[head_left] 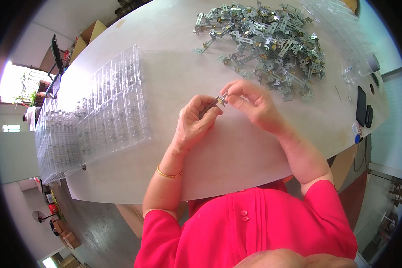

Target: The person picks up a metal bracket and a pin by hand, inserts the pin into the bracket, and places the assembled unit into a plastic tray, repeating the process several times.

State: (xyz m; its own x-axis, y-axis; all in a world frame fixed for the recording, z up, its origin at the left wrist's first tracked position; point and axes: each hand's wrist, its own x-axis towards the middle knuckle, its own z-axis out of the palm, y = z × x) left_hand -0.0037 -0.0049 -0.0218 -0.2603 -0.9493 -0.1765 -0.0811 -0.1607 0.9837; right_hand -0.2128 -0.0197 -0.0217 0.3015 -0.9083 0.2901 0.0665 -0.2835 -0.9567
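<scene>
Over the middle of the table, my left hand (195, 119) is closed around a small metal bracket (219, 101) with a brass-coloured bit at its end. The bracket's far end sticks out between thumb and forefinger, pointing up to the right. My right hand (253, 103) is at that end, thumb and forefinger curled together against it; whether a small piece sits between them I cannot make out. Beyond my hands lies a large heap of similar metal brackets (272, 44), silver with some brass-coloured parts.
To the left stands a tall stack of clear plastic trays (116, 98) with many compartments. More clear plastic trays (339, 31) lie at the far right. A black phone (361, 106), a dark small case (369, 116) and a clear cup (366, 67) rest near the right edge.
</scene>
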